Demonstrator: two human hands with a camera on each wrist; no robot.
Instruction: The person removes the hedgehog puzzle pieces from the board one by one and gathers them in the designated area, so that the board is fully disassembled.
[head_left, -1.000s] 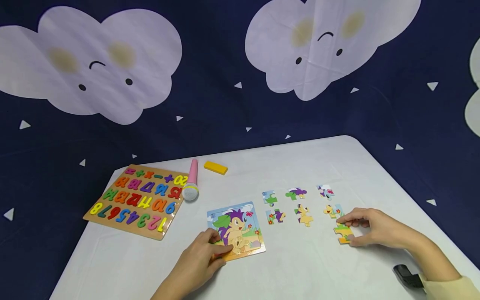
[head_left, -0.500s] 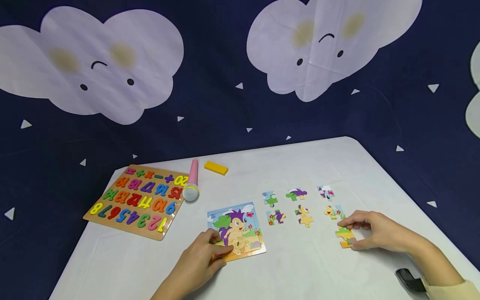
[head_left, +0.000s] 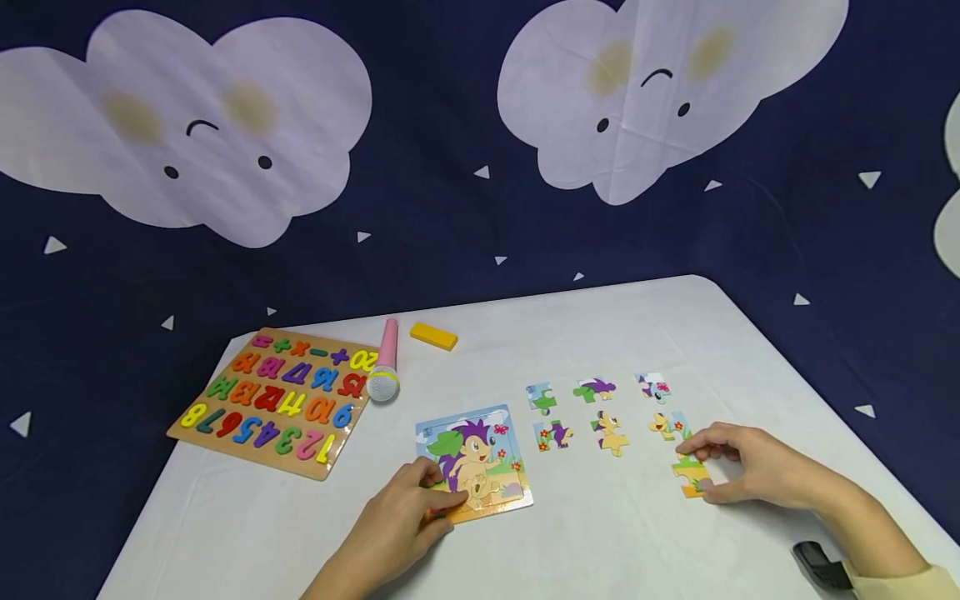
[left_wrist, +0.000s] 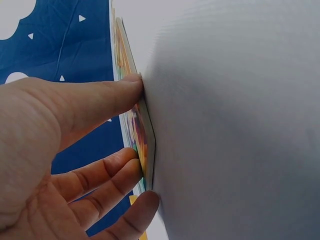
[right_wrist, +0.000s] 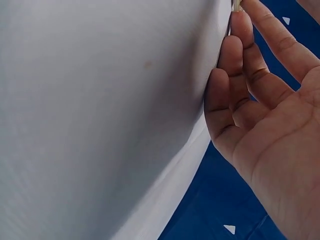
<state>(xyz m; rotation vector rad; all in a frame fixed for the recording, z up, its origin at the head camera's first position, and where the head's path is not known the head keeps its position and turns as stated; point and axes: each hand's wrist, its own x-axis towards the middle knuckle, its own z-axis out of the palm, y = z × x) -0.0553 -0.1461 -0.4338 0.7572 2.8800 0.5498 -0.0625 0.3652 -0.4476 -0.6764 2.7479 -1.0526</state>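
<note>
In the head view, my left hand [head_left: 401,517] grips the near left corner of a square hedgehog jigsaw board [head_left: 487,467]. Its thumb lies at the near edge, with a finger across the picture. The left wrist view shows the thumb and fingertips around the board's edge [left_wrist: 149,142]. My right hand [head_left: 757,471] pinches an orange and green jigsaw piece [head_left: 688,475] flat on the table, between thumb and fingers. Just beyond this piece lies another with a yellow face [head_left: 662,426]. More loose pieces, such as a hedgehog body piece [head_left: 611,433] and a purple-and-green piece [head_left: 595,389], form two rows between the hands.
A wooden number board [head_left: 273,404] lies at the left of the white table [head_left: 585,542]. A pink toy microphone [head_left: 386,358] overlaps its right edge, near a yellow block [head_left: 433,337]. A black object [head_left: 821,567] is by the right sleeve. A dark blue cloud-print cloth hangs behind.
My right hand has drawn the orange and green piece slightly toward me, and now holds it still. My left hand stays on the jigsaw board.
</note>
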